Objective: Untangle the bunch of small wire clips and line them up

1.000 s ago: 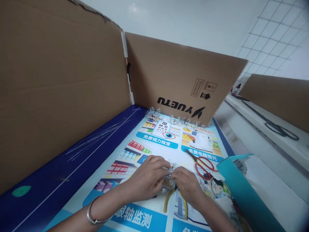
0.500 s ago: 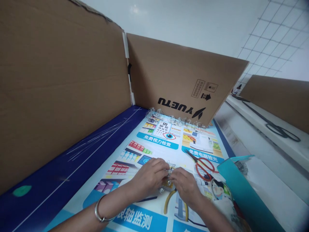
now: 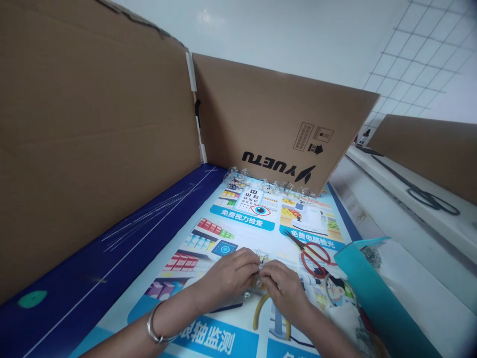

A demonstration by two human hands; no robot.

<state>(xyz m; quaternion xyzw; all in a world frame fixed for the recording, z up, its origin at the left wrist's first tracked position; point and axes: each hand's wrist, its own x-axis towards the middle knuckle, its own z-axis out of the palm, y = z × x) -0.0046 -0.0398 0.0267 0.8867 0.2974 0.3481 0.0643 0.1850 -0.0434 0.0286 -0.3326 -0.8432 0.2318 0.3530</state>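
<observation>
My left hand [image 3: 234, 272], with a silver bangle [image 3: 150, 323] on its wrist, pinches one side of a small beaded wire piece [image 3: 263, 258]. My right hand [image 3: 285, 287] meets it from the other side, its thumb and fingers closed on the same piece. Thin wire loops stand up between the fingertips, and a clear bead [image 3: 246, 295] hangs below them; the fingers hide most of the rest. Under the hands lie pliers with yellow handles [image 3: 258, 313], their jaws covered. Beyond my right hand rest red-handled scissors [image 3: 316, 258].
More beaded wire pieces [image 3: 276, 187] line the foot of the back cardboard panel [image 3: 276, 114]. Another panel [image 3: 97, 129] walls the left side. Fine strands [image 3: 141, 215] lie on the dark blue strip. To the right are a teal-edged box [image 3: 376, 288] and a coiled ring [image 3: 341, 289].
Both hands stay together on the beaded wire piece, and their fingers have shifted slightly. The whole view has moved a little.
</observation>
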